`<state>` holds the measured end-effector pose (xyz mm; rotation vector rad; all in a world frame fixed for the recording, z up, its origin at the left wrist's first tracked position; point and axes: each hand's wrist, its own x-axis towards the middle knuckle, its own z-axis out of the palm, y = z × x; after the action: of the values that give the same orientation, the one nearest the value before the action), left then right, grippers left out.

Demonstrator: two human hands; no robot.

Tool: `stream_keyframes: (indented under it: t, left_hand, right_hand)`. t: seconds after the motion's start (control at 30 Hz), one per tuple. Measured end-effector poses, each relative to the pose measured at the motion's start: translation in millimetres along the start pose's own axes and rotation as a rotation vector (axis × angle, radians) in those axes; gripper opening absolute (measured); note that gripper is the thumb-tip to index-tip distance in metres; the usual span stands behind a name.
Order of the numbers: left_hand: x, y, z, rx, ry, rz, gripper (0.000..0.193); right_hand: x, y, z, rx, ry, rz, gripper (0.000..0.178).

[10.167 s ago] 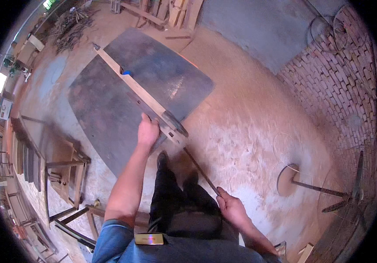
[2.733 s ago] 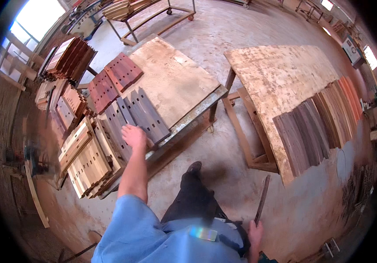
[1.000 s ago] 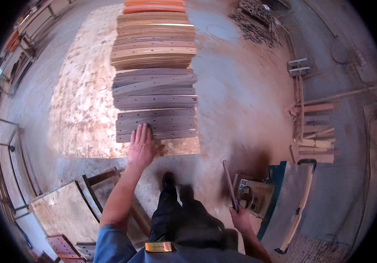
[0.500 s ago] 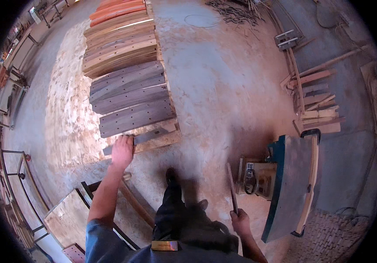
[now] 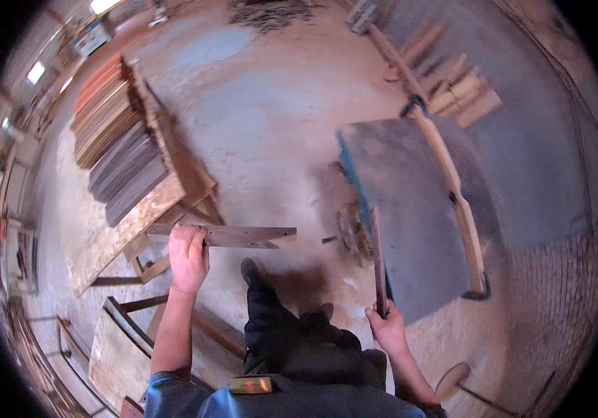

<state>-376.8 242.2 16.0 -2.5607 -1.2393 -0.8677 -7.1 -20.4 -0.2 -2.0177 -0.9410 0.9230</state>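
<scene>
My left hand point(image 5: 189, 261) is closed around a dark brown wooden board point(image 5: 247, 237), held up in the air crosswise in front of me. Pale wood shows at the board's right end. In my right hand point(image 5: 388, 327) is a second narrow wooden board point(image 5: 378, 244), gripped by its near end and seen almost edge-on. Its far part overlaps the left edge of a flat grey machine table point(image 5: 424, 202) in the view; I cannot tell whether they touch.
On the left stands a worktable point(image 5: 80, 261) bearing rows of dark, tan and orange boards point(image 5: 128, 167). A wooden rail point(image 5: 445, 164) runs along the machine table's right side. Cut wood pieces point(image 5: 466, 97) lie beyond it. A metal frame point(image 5: 128, 327) stands near my left forearm.
My left hand has lifted the dark board off the worktable. The view has turned right, bringing the machine table closer. My right hand still holds its board.
</scene>
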Motion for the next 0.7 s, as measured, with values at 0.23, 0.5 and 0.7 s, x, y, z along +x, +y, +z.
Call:
stream_keyframes:
  t: [0.23, 0.5, 0.7]
  left_hand:
    - [64, 162, 50, -0.227, -0.006, 0.346, 0.03]
    - [103, 297, 120, -0.529, -0.181, 0.613, 0.023]
    - [105, 384, 164, -0.698, -0.261, 0.711, 0.022]
  right_hand:
    - [-11, -10, -81, 0.421, 0.118, 0.122, 0.022]
    - [-33, 50, -119, 0.392, 0.328, 0.115, 0.037]
    - [-58, 74, -148, 0.319, 0.502, 0.274, 0.028]
